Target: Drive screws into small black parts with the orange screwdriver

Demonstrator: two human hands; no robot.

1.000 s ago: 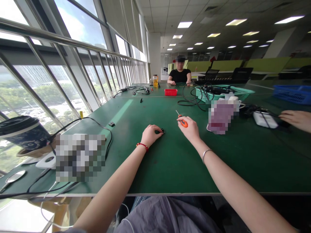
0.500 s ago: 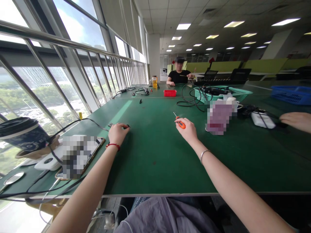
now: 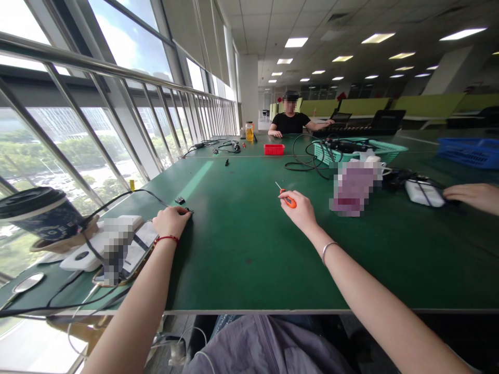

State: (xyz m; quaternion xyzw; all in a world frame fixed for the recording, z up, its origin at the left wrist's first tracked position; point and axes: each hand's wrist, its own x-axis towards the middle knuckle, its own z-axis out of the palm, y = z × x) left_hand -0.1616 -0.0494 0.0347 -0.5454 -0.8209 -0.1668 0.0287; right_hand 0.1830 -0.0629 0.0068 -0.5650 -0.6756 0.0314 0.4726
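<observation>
My right hand is closed round a small orange-handled screwdriver, its thin tip pointing up and to the left above the green table. My left hand rests on the table at the left with its fingers curled over a small dark part that peeks out past the fingertips. Another small dark part lies just beyond that hand. A phone and a white charger block lie just left of my left wrist.
A paper coffee cup and black cables stand at the far left edge. A red box, a teal basket of cables and a blue basket sit farther back. Another person's hand rests at the right; a person sits at the far end.
My left hand has slid from the middle of the table to the left, near the phone, still closed over a small dark part. My right hand with the screwdriver has barely moved.
</observation>
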